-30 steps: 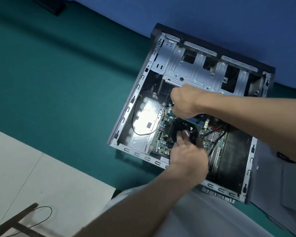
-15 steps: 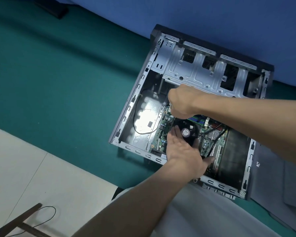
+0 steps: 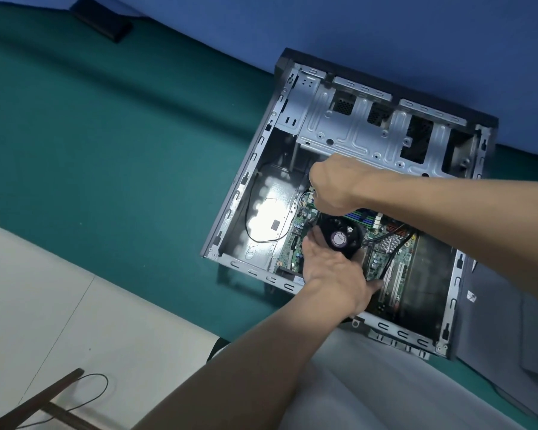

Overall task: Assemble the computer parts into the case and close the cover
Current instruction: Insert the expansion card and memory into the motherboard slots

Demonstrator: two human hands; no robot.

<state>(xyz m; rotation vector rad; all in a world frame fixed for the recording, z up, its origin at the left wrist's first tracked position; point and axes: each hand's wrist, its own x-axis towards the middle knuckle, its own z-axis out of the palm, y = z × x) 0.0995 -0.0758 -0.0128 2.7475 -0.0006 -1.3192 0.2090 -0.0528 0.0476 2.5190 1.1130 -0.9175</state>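
- The computer case [image 3: 253, 181] lies on its side on the green bench [image 3: 106, 150], its uncovered side facing up and its far edge close to the blue wall [image 3: 385, 26].
- Inside, the green motherboard [image 3: 295, 243] fills the middle of the case floor, and a round black cooler fan [image 3: 342, 235] with a pale centre label sits on it.
- The left hand [image 3: 333, 274] reaches in over the near rim. Its grip is released: the fingers [image 3: 314, 240] lie fairly straight against the near-left side of the fan, and the thumb points off to the right.
- The right hand [image 3: 333, 184] hovers just above the far edge of the fan, with its grip clenched knuckles-down. I cannot tell whether anything is held inside it.
- A silver drive cage [image 3: 354, 131] spans the far end of the case.
- A thin black cable [image 3: 248, 212] loops through the bare bay left of the motherboard.
- A grey panel [image 3: 494, 305] lies flat just to the right of the case.
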